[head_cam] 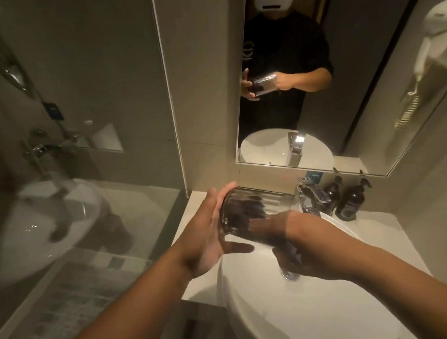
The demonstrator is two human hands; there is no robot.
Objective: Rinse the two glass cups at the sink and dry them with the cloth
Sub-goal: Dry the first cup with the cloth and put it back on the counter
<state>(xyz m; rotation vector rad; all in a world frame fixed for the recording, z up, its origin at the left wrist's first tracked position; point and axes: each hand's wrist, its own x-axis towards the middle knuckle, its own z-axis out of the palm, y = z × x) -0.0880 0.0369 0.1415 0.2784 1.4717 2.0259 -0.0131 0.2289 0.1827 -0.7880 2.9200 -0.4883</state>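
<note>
One clear ribbed glass cup (259, 201) lies on its side in the air above the white sink basin (325, 308). My left hand (207, 234) cups its base with the palm, the thumb under it. The mouth of the cup points right. The fingers of my right hand (288, 251) reach in through the mouth and show dark through the glass wall. No water stream is visible. I see neither a second cup nor a cloth. The mirror repeats both hands on the cup.
A chrome faucet (314, 200) stands behind the basin, with two dark pump bottles (352, 202) to its right on the counter. The drain (290, 276) sits below my right hand. A glass shower partition (89, 175) is on the left, and a wall hair dryer (437, 39) hangs at the upper right.
</note>
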